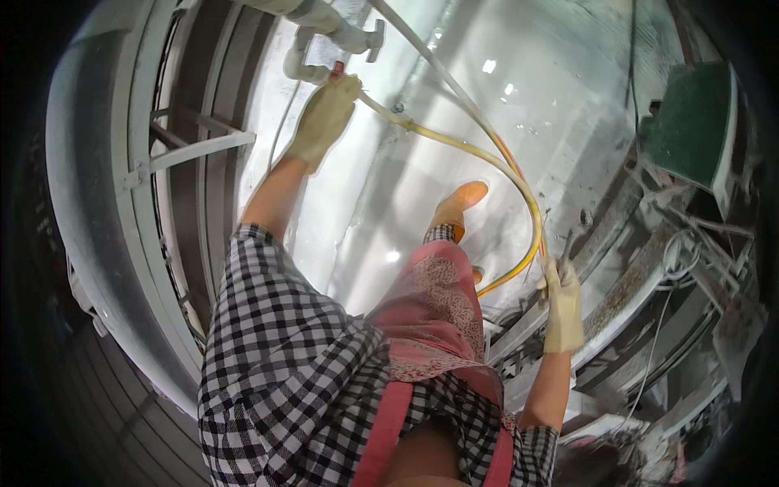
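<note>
Left hand (324, 118), gloved, reaching up to white pipe fitting (312, 69), fingers closing on red valve handle (337, 69) where yellow hose (479, 154) is joining. Right hand (561, 304), gloved, fist wrapping hose lower down, near stone slab edge (625, 276). Hose arcing between both hands over wet floor (422, 162). Hose appearing already attached to fitting; no water visibly running from it. Orange boot (458, 203) standing on floor.

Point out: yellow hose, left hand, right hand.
yellow hose (519, 185), head view, middle of its curve.
left hand (326, 114), head view, back of the glove.
right hand (561, 304), head view, back of the glove.
</note>
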Action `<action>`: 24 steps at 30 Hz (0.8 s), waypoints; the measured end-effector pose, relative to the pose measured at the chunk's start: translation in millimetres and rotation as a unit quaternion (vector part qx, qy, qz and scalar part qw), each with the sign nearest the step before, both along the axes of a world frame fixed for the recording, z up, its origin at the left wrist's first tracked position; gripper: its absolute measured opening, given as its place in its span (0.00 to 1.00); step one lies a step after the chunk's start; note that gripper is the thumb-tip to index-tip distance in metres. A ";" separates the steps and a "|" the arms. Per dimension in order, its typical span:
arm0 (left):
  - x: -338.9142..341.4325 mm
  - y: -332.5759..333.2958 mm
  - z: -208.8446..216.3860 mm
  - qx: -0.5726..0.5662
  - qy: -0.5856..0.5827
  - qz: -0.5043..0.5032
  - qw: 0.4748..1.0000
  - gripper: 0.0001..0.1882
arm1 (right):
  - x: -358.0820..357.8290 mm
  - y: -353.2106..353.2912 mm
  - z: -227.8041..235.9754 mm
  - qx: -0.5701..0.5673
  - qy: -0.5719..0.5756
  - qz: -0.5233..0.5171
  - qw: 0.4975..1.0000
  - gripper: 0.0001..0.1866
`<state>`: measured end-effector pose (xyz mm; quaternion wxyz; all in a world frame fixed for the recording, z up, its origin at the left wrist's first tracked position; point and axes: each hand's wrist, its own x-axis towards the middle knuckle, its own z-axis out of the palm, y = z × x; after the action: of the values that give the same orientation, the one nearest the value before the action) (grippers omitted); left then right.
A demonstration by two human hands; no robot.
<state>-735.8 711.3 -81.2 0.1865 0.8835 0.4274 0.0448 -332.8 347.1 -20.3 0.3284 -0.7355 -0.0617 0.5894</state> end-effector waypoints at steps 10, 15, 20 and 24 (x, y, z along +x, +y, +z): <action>17.4 -17.7 -45.5 -0.234 -0.610 0.577 0.490 0.22 | -116.5 302.8 -52.6 0.363 0.033 0.316 0.876 0.19; 34.2 37.9 -81.9 -0.117 -0.626 0.704 0.314 0.20 | -177.0 390.5 -84.0 0.474 -0.145 0.455 0.740 0.19; 55.5 39.5 -84.4 -0.143 -0.669 0.630 0.366 0.17 | -205.0 417.8 -92.1 0.369 -0.220 0.520 0.738 0.19; 73.2 32.6 -68.0 -0.104 -0.612 0.646 0.445 0.14 | -200.0 441.1 -94.6 0.375 -0.118 0.617 0.682 0.24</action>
<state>-662.5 743.9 -149.1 0.4077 0.0698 0.6511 0.6364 -532.9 788.2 -114.9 0.1290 -0.4099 -0.7558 0.4941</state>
